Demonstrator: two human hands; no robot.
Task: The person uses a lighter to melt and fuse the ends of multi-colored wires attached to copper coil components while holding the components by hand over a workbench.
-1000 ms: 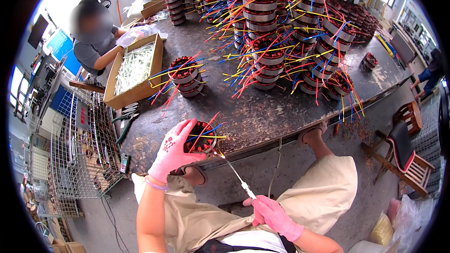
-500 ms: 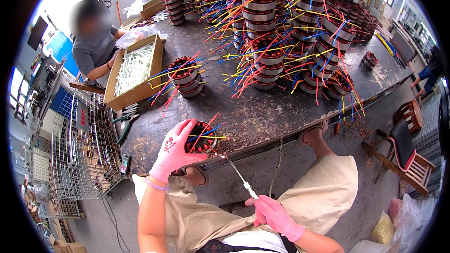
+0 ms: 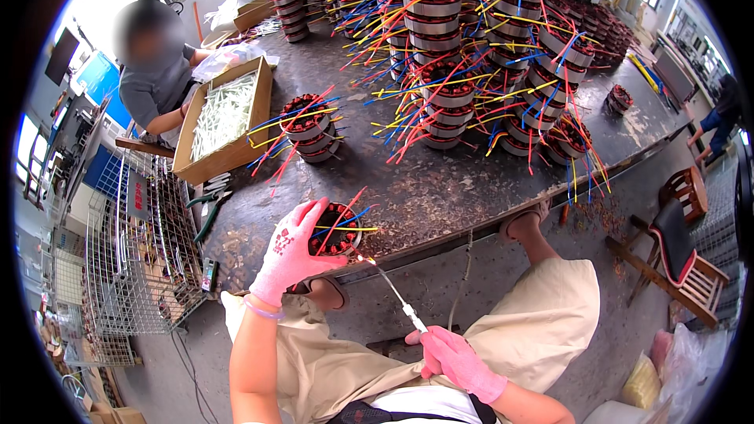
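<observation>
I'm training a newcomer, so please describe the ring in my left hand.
Find the dark table, then its near edge. There the gloved left hand holds the red-wound ring. Unlike the stacked rings behind, it has a hand on it.

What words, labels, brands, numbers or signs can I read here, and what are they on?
Grey sign by the wire racks: red characters, not copied out here.
Left glove: dark red print on the back, too small to read surely.
Small box at the table's left edge: too small to tell whether it has print.
Ring and white tool: no lettering that I can make out.
</observation>
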